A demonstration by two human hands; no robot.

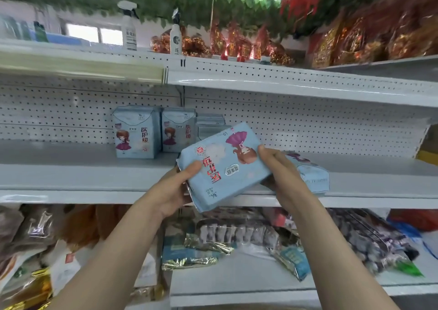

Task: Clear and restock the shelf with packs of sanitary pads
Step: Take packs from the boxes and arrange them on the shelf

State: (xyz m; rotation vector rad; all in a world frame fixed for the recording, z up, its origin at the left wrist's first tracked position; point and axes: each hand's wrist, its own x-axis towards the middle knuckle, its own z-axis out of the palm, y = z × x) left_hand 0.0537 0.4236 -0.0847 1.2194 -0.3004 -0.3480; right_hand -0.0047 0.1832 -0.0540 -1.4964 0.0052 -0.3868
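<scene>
Both my hands hold one light-blue pack of sanitary pads (222,165) in front of the middle white shelf (71,174), turned upside down and tilted. My left hand (175,188) grips its lower left end, thumb on the front. My right hand (282,174) grips its right end. Another blue pack (312,174) lies flat on the shelf just behind my right hand. Two packs stand upright at the back, one (135,133) on the left and one (177,130) beside it. More blue packs (211,126) are stacked to their right, partly hidden by the held pack.
The top shelf (260,77) carries spray bottles (129,28) and red-gold gift packs (343,41). Below, the lower shelf (237,283) holds snack bags and foil packets (220,241). A pegboard back panel (308,124) runs behind the middle shelf.
</scene>
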